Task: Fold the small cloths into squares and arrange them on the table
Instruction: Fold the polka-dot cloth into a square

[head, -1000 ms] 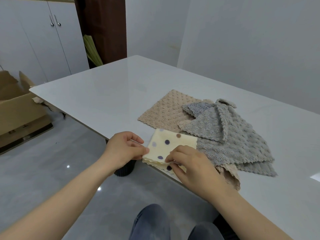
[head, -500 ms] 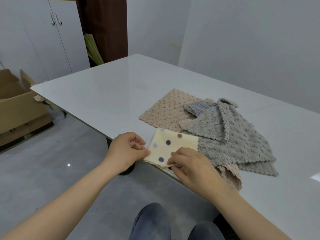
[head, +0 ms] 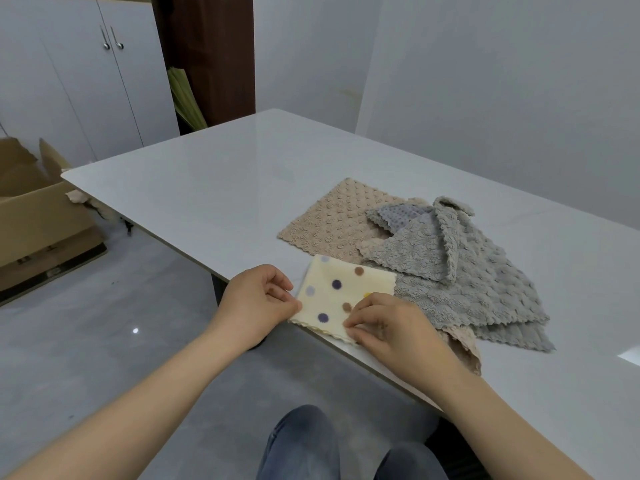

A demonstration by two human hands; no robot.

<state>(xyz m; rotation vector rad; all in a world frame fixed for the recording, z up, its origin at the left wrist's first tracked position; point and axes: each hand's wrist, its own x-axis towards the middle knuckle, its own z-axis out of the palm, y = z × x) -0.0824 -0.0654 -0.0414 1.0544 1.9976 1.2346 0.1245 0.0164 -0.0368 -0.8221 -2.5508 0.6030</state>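
A cream cloth with coloured dots (head: 341,291) lies folded into a square at the near edge of the white table (head: 221,188). My left hand (head: 256,301) pinches its left edge. My right hand (head: 388,329) pinches its near right corner against the table. Behind it lies a flat beige textured cloth (head: 332,220). To the right is a heap of grey cloths (head: 460,271), unfolded and overlapping. Another beige cloth (head: 464,348) pokes out from under the grey heap beside my right wrist.
A cardboard box (head: 34,216) stands on the floor to the left, in front of white cupboards (head: 79,81). My knees (head: 304,445) show below the table edge. The table's left and far parts hold no cloths.
The folded dotted cloth has been pressed flatter onto the table edge. Both hands stay on it with only small shifts.
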